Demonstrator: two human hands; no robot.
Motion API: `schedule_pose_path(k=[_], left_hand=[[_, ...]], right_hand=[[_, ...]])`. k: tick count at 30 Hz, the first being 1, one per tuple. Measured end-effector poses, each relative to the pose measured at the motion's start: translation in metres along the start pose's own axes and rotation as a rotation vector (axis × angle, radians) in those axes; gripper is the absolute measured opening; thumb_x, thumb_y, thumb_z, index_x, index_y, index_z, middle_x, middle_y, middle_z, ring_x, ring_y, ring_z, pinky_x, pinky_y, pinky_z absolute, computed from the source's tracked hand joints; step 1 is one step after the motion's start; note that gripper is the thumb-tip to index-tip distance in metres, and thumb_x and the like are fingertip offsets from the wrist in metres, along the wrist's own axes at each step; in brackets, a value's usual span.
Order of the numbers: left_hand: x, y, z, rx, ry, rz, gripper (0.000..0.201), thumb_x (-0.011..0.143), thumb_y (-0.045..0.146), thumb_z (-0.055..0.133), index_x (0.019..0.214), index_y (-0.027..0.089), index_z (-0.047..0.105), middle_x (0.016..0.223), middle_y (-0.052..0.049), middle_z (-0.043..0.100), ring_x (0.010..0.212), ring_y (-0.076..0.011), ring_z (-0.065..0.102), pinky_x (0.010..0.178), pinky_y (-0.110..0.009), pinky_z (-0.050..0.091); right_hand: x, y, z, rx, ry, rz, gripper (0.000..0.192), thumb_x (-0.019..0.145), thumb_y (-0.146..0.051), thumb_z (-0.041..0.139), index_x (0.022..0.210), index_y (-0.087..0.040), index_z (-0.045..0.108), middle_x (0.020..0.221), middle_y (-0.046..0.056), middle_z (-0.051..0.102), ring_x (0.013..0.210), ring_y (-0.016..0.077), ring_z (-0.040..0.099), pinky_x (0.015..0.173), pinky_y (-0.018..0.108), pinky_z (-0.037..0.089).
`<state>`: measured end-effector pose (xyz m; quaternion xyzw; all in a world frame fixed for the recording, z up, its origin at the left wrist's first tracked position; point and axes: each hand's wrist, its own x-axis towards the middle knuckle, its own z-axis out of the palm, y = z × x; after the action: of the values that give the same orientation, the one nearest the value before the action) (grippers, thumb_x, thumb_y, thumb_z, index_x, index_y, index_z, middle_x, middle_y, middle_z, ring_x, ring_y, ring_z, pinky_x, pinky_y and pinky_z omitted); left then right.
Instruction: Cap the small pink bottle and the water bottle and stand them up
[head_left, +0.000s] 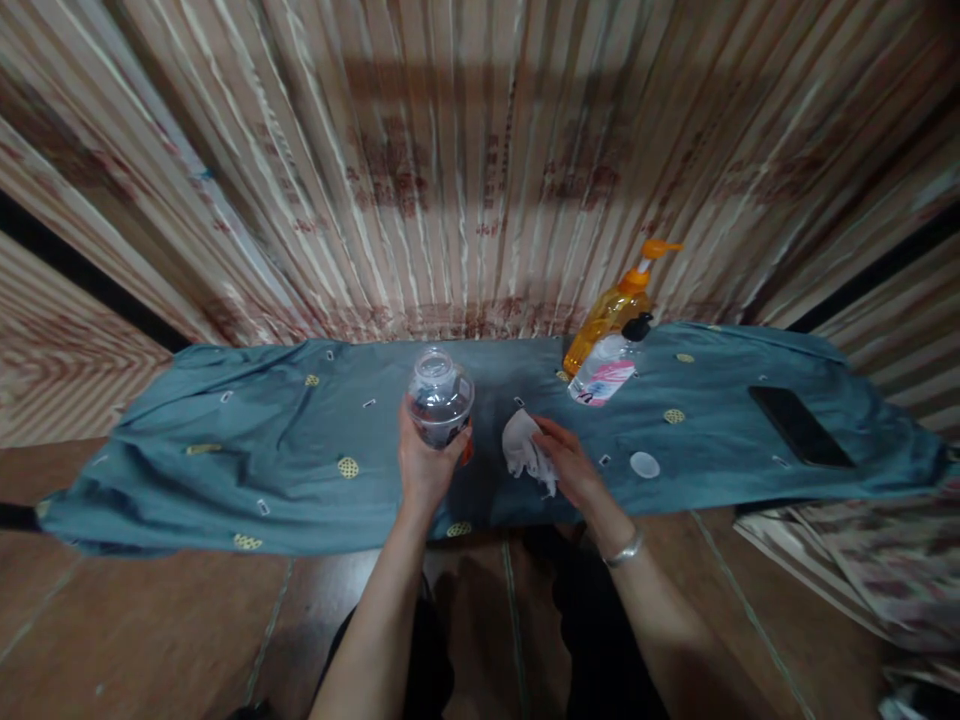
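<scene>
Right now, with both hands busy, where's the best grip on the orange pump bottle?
Grip the orange pump bottle around its body, below the pump head. Come from the left: the smaller black-capped bottle stands against its front right, and the spout points right. The curtain behind blocks a rear approach.

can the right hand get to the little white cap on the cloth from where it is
Probably yes: the right hand holds a crumpled tissue, but the white cap lies just to its right on the blue cloth, nothing between.
</scene>
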<state>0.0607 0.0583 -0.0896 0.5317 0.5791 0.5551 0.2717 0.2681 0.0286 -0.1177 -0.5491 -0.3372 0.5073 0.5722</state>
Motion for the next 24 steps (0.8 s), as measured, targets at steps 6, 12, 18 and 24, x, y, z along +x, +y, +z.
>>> schedule_pose_path(k=[6, 12, 18, 24], left_hand=[[-0.005, -0.001, 0.0, 0.009, -0.012, -0.003, 0.085, 0.059, 0.032, 0.089, 0.134, 0.02, 0.052, 0.121, -0.011, 0.071, 0.109, -0.0278, 0.072, 0.098, -0.043, 0.055], [-0.006, -0.001, -0.005, 0.004, -0.022, -0.018, 0.089, 0.058, 0.033, 0.089, 0.136, 0.018, 0.049, 0.118, -0.012, 0.071, 0.106, -0.0286, 0.072, 0.096, -0.044, 0.056], [-0.008, 0.002, -0.012, 0.001, -0.024, -0.017, 0.081, 0.058, 0.032, 0.089, 0.131, 0.021, 0.053, 0.113, -0.01, 0.073, 0.1, -0.0285, 0.074, 0.092, -0.044, 0.058], [-0.01, -0.001, -0.018, 0.015, -0.041, 0.02, 0.082, 0.062, 0.033, 0.088, 0.135, 0.023, 0.051, 0.12, -0.013, 0.071, 0.106, -0.03, 0.072, 0.096, -0.047, 0.057]], right_hand=[[-0.015, 0.016, -0.022, -0.712, -0.044, -0.334, 0.051, 0.087, -0.036, 0.056, 0.135, -0.021, 0.063, 0.132, 0.013, 0.071, 0.122, 0.0301, 0.067, 0.109, 0.052, 0.048], [-0.035, 0.001, -0.074, -1.164, 0.116, -0.494, 0.054, 0.097, -0.036, 0.041, 0.142, -0.009, 0.055, 0.14, 0.025, 0.063, 0.13, 0.0358, 0.06, 0.111, 0.057, 0.046], [-0.03, -0.004, -0.137, -1.527, 0.219, -0.252, 0.052, 0.092, -0.029, 0.048, 0.137, -0.008, 0.06, 0.136, 0.028, 0.064, 0.128, 0.0404, 0.061, 0.105, 0.056, 0.049], [-0.029, -0.011, -0.147, -1.276, 0.206, -0.237, 0.035, 0.084, -0.033, 0.059, 0.11, -0.016, 0.076, 0.113, 0.024, 0.076, 0.107, 0.0399, 0.072, 0.098, 0.057, 0.054]])
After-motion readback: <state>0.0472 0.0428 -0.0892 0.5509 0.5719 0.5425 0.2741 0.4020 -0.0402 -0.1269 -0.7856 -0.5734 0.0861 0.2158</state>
